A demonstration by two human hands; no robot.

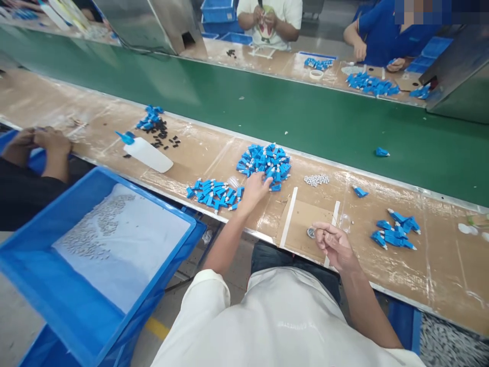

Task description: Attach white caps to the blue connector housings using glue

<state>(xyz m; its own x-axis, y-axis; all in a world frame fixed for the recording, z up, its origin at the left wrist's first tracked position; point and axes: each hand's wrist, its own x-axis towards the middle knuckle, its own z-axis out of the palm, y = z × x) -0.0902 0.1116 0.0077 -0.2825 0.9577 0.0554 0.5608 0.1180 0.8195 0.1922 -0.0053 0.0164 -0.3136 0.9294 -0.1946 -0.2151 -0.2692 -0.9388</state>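
My left hand [256,190] reaches to the near edge of a large heap of small blue plastic pieces with white tips [263,159]. Its thumb stands apart from the fingers, and I see nothing held in it. A second blue heap [214,194] lies just left of that wrist. My right hand [334,245] is over a cardboard sheet [301,224], fingers curled together in a pinch; what is in them, if anything, I cannot make out. A small round metallic thing [310,232] sits beside those fingertips. Several finished-looking blue pieces [397,230] lie farther right.
Small grey-white parts [316,180] lie behind the cardboard. A white squeeze bottle [148,154] and black parts [160,133] are left. A blue tray [153,290] stands at the table's near edge. Beyond runs a green belt [214,97]; co-workers sit across it and at left.
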